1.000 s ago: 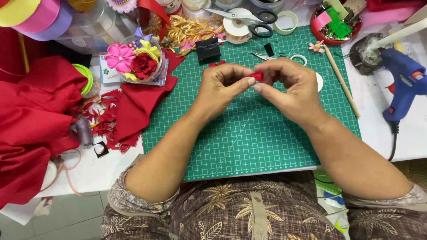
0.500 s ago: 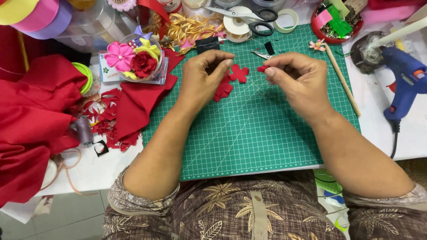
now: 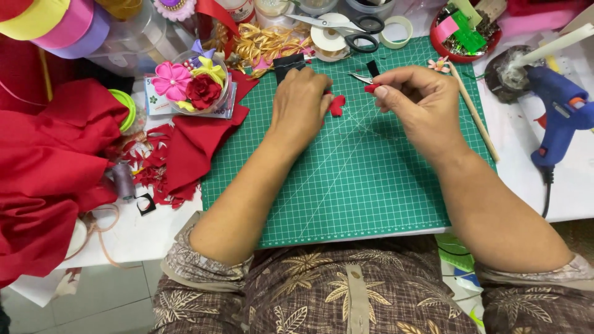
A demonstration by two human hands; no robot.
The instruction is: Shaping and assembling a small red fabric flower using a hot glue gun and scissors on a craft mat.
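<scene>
**Left hand down on petals, right hand pinching red piece**

Since half a second ago: left hand has slid right and now covers most of the red petal cut-outs it was next to; right hand has lifted slightly, pinch unchanged.

Left to right:
- Heap of crumpled red fabric (image 3: 49, 179) on the far left of the white surface (image 3: 124, 238), red offcuts scattered at its right edge.
- Clear round bowl of pink, yellow and red fabric flowers (image 3: 189, 83) near the top left corner of the green gridded cutting mat (image 3: 346, 179).
- Left hand (image 3: 301, 105) palm down at the top of the mat, fingers curled. Grip state: cannot tell, fingertips hidden under the hand.
- Small red fabric petal piece (image 3: 336, 105) flat on the mat, touching the right edge of the left hand, partly covered by it.
- Right hand (image 3: 421, 102) hovering just above the mat, thumb and forefinger closed on a tiny red fabric bit (image 3: 370, 88).
- Black-handled scissors (image 3: 346, 26) above the mat.
- Thin wooden stick (image 3: 475, 114) lying diagonally along the mat's right edge.
- Blue hot glue gun (image 3: 560, 111) on the surface, far right.
</scene>
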